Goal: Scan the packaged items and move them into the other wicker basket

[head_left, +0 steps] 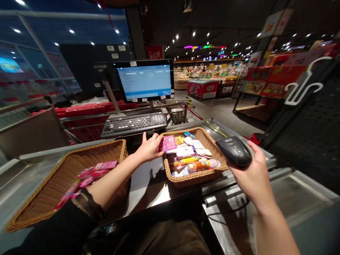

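My right hand (256, 173) is wrapped round a black handheld barcode scanner (235, 150), to the right of a wicker basket (195, 179). My left hand (150, 147) grips the edge of a flat pink package (169, 143) over that basket's left rim; a white barcode label shows on the package. Inside the basket lie several small goods, among them a yellow tube (186, 160) and an orange tube-shaped item (198, 165). Under my left forearm, a larger wicker basket (63, 166) holds several pink packages (91, 173), partly hidden by the arm.
A monitor (145, 81) stands behind a black keyboard (134, 122) on the metal counter (305, 180). Shopping carts (177, 111) are beyond it. A white hook (302, 83) hangs at right, near shelves of red boxes (281, 74). A cable (225, 214) lies below the scanner.
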`<state>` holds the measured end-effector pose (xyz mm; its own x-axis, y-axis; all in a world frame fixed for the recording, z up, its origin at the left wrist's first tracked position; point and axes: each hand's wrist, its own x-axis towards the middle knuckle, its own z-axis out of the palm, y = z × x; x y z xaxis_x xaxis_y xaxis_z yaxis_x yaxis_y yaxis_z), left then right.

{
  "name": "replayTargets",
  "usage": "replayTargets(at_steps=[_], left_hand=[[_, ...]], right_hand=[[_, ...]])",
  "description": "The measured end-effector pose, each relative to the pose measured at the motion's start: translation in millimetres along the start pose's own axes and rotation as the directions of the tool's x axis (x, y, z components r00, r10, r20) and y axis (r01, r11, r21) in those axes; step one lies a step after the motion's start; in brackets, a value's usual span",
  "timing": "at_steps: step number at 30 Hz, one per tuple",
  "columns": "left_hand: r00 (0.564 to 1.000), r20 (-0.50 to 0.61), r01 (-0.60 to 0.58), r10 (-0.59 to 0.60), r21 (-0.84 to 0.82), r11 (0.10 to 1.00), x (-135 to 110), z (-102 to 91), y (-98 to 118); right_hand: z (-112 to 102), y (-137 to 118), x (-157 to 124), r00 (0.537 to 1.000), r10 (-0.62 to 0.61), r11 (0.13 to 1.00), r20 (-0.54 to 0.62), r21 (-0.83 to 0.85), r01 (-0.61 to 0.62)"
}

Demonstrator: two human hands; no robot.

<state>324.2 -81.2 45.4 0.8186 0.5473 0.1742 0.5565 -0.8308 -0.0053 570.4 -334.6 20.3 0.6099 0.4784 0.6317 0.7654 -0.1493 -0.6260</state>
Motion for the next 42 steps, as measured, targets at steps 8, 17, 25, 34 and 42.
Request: replayTargets(at_steps=[8,17,25,34,42], left_hand=[[0.985,0.170,0.012,-0.005,-0.037,0.999,75,36.1,33],[0.983,0.180,-0.038,0.025,0.070,0.997,76,56.4,38],[0.996,0.087,-0.028,0.031,-0.032,0.999,65,60.5,32],[0.988,-0.005,0.152,-0.152,0.036,0.988,-44,9.1,-90],[0.777,0.439,0.433,-0.451,0.147,0.889,-183,4.9,-178]], right_hand=[[-24,31,-2,0.984,0.152,0.987,-0.094,-0.046,-0.157],[-18,37,-4,0.990,0.127,0.990,-0.062,-0.047,-0.130],[-2,9,-6,0.997,0.051,0.999,0.060,0.006,-0.052],[34,-12,-18,0.990,-0.045,0.997,0.135,0.062,0.037],[85,-53,-35,0.933,-0.257,0.961,0.251,0.166,0.221]])
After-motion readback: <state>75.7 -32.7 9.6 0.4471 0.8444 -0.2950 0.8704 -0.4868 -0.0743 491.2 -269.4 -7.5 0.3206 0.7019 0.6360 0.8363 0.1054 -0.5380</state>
